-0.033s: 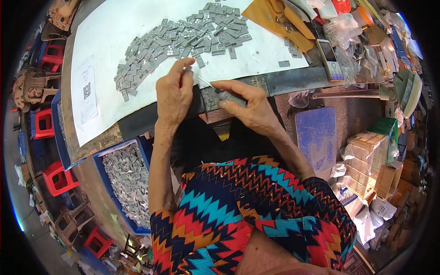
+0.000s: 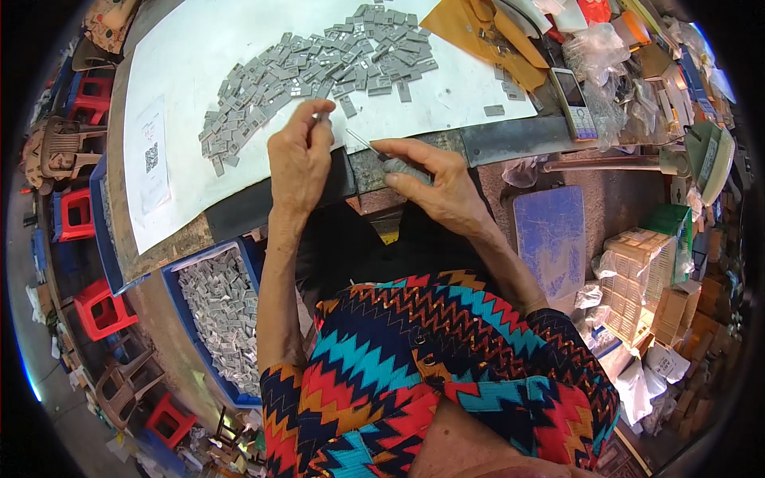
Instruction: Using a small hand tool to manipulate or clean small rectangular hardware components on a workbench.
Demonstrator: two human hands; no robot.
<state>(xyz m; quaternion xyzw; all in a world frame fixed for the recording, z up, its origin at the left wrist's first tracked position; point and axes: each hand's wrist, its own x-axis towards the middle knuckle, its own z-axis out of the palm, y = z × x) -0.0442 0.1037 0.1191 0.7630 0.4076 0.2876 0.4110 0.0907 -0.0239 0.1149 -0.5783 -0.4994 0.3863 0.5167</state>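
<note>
My left hand (image 2: 300,159) is raised over the table's near edge, thumb and fingers pinching a small grey part (image 2: 321,117). To its right, my right hand (image 2: 434,179) is wrapped round the grey handle (image 2: 405,169) of a hand tool with a thin metal shaft (image 2: 360,139). That shaft points up and left toward the pinched part, with a gap between them; the kind of tool is not clear. Beyond both hands, a broad heap of small flat grey pieces (image 2: 319,68) lies on white sheeting (image 2: 195,72). One loose grey piece (image 2: 348,107) sits close to my left fingertips.
A blue bin (image 2: 191,327) full of grey pieces stands below the table on the left. A keypad phone (image 2: 574,103) and brown paper (image 2: 478,40) lie at the right. A lamp (image 2: 709,163), a blue stool top (image 2: 550,239) and plastic crates (image 2: 637,271) are further right.
My left hand has shifted slightly left with the small grey part. The tool has moved a little to the right, widening the gap between its tip and the part.
</note>
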